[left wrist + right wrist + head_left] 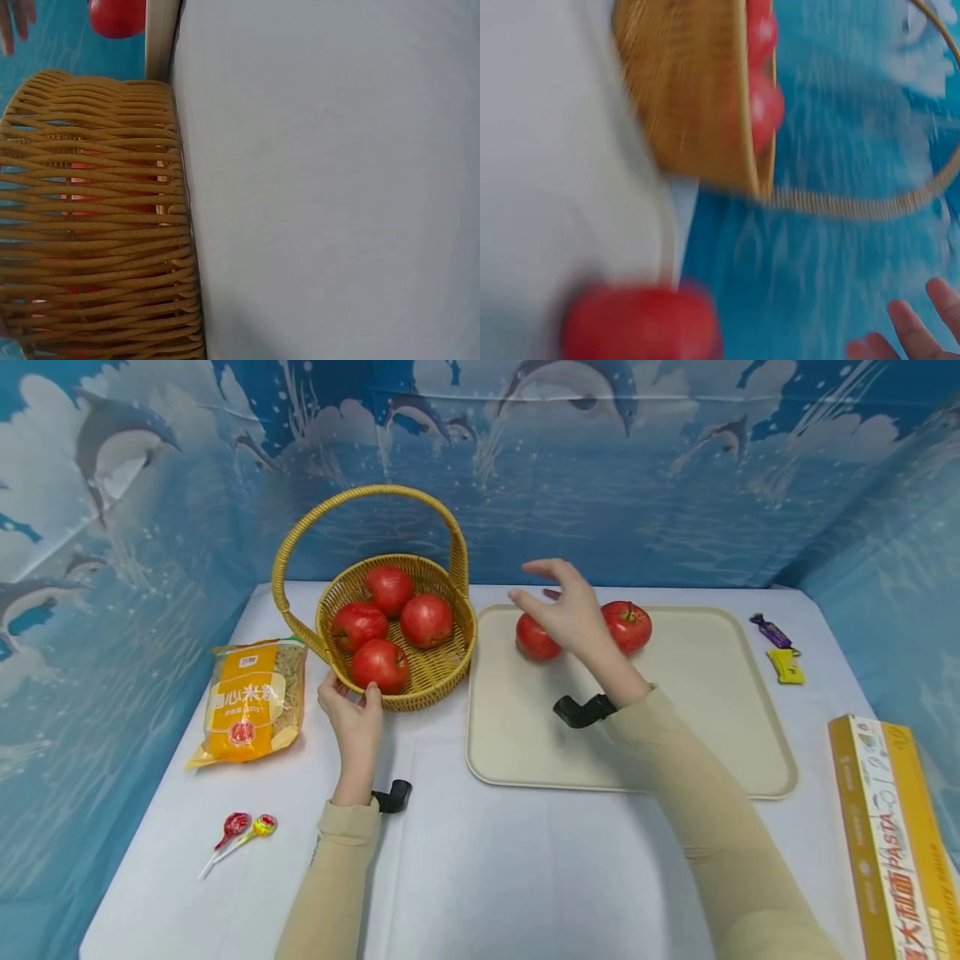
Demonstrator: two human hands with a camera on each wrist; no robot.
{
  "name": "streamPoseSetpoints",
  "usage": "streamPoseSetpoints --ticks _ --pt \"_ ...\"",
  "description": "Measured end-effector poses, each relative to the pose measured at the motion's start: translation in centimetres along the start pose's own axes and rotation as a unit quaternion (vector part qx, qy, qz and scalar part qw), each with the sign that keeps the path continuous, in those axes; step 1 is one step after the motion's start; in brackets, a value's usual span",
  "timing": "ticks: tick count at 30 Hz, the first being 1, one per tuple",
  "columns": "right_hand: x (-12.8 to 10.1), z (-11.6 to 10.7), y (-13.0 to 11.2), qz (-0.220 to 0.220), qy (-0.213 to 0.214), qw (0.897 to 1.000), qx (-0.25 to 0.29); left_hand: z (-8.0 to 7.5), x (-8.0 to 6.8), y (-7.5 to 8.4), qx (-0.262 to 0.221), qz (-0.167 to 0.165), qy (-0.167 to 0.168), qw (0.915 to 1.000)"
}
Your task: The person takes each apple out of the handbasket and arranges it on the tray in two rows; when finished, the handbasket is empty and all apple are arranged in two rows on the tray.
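A yellow wicker basket [438, 687] with a tall hoop handle stands at the back left, several red apples [427, 620] inside it. At its near-left rim my left hand [354, 718] grips the edge, thumb on top and fingers on the outer side. My right hand [573, 614] is in the air over the beige tray [705, 727], thumb and fingers spread apart with nothing between them. Beneath and beside it, two more red apples, one partly hidden [537, 639] and one to the right [628, 627], lie on the tray. The right wrist view is blurred.
To the basket's left lies an orange bag of noodles [251, 702]. Two lollipops [243, 831] are nearer the front. Purple [771, 631] and yellow [786, 667] wrapped candies lie right of the tray, with a pasta box [892, 835] at the right edge.
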State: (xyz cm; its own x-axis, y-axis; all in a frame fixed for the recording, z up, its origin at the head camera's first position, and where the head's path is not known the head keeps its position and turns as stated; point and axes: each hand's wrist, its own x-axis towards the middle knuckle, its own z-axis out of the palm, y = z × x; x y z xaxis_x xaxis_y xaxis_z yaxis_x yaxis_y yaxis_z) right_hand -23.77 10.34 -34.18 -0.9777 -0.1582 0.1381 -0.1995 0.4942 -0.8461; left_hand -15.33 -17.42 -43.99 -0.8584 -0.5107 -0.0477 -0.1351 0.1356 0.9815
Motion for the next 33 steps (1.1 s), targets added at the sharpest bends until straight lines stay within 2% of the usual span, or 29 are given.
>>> streamPoseSetpoints --ticks 4,8,13,16,22,28,33 --pt "1.9 4.7 -1.7 0.006 -0.063 0.998 0.005 -0.1 0.0 0.0 -0.002 0.004 0.005 1.0000" --pt "3.5 8.7 -2.8 0.027 -0.100 0.995 -0.012 0.0 -0.1 -0.2 -0.015 0.014 0.009 0.9998" --pt "4.9 11.9 -3.3 0.069 -0.100 0.993 -0.011 0.2 -0.1 -0.3 -0.026 0.021 0.010 0.9994" --pt "5.4 13.1 -2.9 0.077 -0.092 0.993 -0.020 0.2 -0.1 -0.2 -0.023 0.021 0.008 0.9995" --pt "5.7 14.6 -1.8 0.111 -0.104 0.987 -0.046 0.3 0.0 -0.1 -0.021 0.027 0.005 0.9994" --pt "5.6 15.4 -1.8 0.140 -0.074 0.987 -0.041 0.3 -0.1 -0.1 -0.014 0.034 0.007 0.9993" --pt "5.5 16.0 -1.9 0.142 -0.071 0.986 -0.053 0.2 -0.3 -0.1 -0.005 0.030 0.013 0.9995"
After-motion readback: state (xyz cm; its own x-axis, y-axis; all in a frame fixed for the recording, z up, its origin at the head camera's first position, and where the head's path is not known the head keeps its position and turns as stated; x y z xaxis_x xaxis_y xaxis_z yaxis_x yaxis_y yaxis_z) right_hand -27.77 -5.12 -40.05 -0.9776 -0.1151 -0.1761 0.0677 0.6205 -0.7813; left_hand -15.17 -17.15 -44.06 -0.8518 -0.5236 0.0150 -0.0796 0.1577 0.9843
